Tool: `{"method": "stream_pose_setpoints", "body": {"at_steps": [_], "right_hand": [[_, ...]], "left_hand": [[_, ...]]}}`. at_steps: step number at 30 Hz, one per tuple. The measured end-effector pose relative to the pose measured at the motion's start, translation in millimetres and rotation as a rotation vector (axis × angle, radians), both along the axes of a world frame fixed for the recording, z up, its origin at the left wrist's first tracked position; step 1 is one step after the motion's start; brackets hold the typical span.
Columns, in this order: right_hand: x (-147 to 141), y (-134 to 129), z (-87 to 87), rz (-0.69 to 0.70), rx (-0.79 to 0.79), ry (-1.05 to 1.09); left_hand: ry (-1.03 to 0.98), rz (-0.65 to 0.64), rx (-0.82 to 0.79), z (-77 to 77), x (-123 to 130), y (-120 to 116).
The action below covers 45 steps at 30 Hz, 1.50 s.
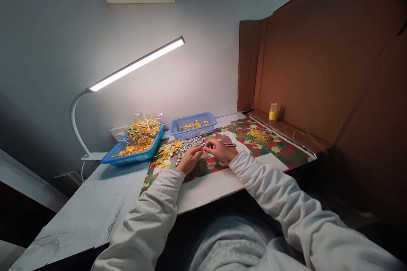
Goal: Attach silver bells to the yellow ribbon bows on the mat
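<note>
My left hand (190,160) and my right hand (218,150) meet fingertip to fingertip over the patterned mat, both in a pinch. Whatever lies between their fingers is too small to make out. Just beyond and beside my left hand is a heap of small shiny silver bells or beads (187,146). Yellow ribbon bows (167,151) lie loose to the left of that heap. Behind my right hand a small red-handled tool (230,145) rests on the mat, partly hidden.
A blue basket (127,160) with yellow bows and silver pieces stands left. Behind the heap sits a lighter blue basket (175,132) with some bows. Yellow cord (259,136) lies right, near a small yellow bottle (272,112). A lamp (136,64) overhangs; cardboard (302,63) walls the right.
</note>
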State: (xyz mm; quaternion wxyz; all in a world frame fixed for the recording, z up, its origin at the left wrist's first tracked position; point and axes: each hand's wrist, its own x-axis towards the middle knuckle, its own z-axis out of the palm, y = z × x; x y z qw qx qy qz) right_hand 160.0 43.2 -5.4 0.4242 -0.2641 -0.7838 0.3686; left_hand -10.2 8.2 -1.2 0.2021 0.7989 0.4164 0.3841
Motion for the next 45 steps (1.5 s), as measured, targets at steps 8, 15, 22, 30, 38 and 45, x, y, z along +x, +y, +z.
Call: {"method": "stream_pose_setpoints", "body": {"at_steps": [8, 15, 22, 30, 38, 45], "right_hand": [[-1.7, -7.1, 2.8, 0.000, -0.014, 0.017], [-3.8, -9.3, 1.9, -0.045, 0.007, 0.105], [-3.5, -10.7, 4.0, -0.043, 0.078, 0.108], [-1.4, -12.3, 6.5, -0.044, 0.014, 0.146], [0.2, -12.9, 8.0, -0.087, 0.101, 0.180], [-1.5, -16.9, 8.1, -0.115, 0.198, 0.082]], "left_hand": [[-0.293, -0.026, -0.257, -1.9, 4.1, 1.2], [-0.423, -0.007, -0.402, -1.0, 5.2, -1.6], [-0.439, 0.010, -0.433, 3.0, 6.8, -4.9], [-0.408, 0.034, -0.422, 5.7, 7.6, -6.6], [-0.353, 0.083, -0.395, 5.1, 6.5, -5.3], [-0.339, 0.091, -0.385, 6.0, 6.9, -5.7]]}}
